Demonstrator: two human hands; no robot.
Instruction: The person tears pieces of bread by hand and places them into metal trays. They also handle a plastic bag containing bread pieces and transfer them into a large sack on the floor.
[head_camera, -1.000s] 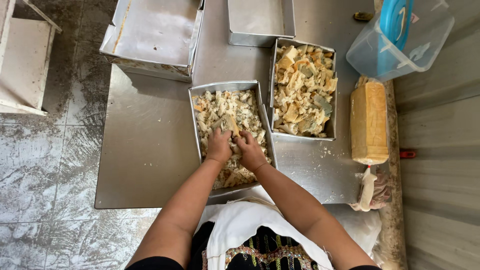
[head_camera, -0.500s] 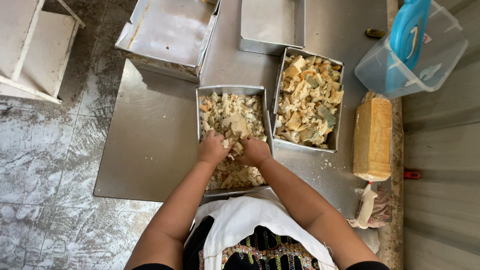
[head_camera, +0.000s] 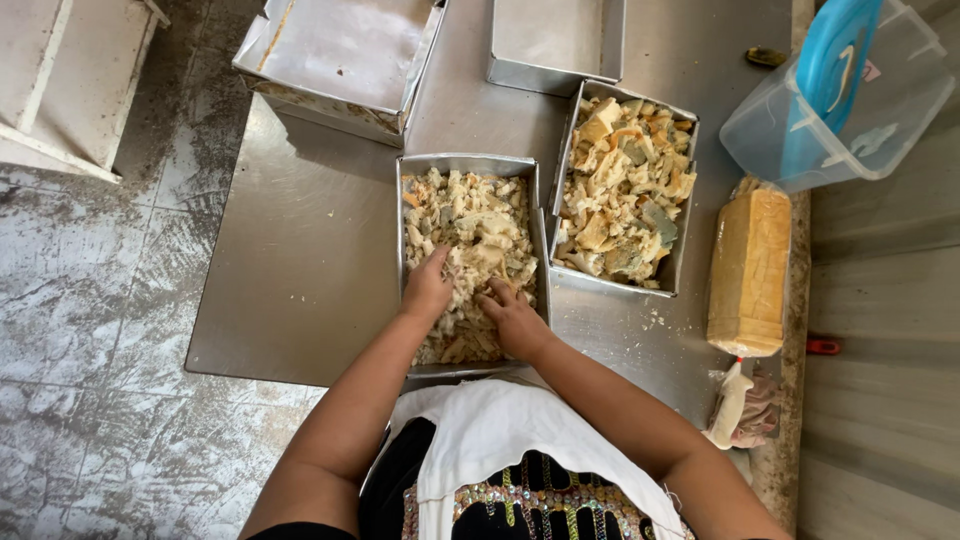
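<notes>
At nine o'clock lies bare stained floor (head_camera: 90, 300); at ten, a white frame (head_camera: 60, 90) stands off the counter (head_camera: 290, 290), out of reach. At eleven a foil-lined tray (head_camera: 340, 55) sits empty at the counter's far edge, seemingly set aside so the near space stays free. Dead centre, close to the person's body, is the tin (head_camera: 410, 200) of torn bread pieces (head_camera: 470, 215), drawn in near so both arms can bear down on it. The left hand (head_camera: 428, 290) rests palm-down at the tin's six-to-seven o'clock, fingers (head_camera: 437, 262) together and pushed into the crumbs, clamped on nothing that I can see; the right hand (head_camera: 515, 320) sits just beside it toward five o'clock, fingers (head_camera: 493, 292) slightly spread and pressing the bread flat, also holding no single piece. At twelve an empty tin (head_camera: 555, 45) waits upside the counter; at one o'clock a second tin (head_camera: 680, 240) touches the first, heaped with bigger chunks (head_camera: 625, 190), kept alongside for easy reach. At three a wrapped loaf (head_camera: 748, 270) lies along the counter's edge; at two a clear tub (head_camera: 880, 110) with a blue lid (head_camera: 830, 70) tilts against the wall; at four a crumpled cloth (head_camera: 745, 410) lies near the corner.
</notes>
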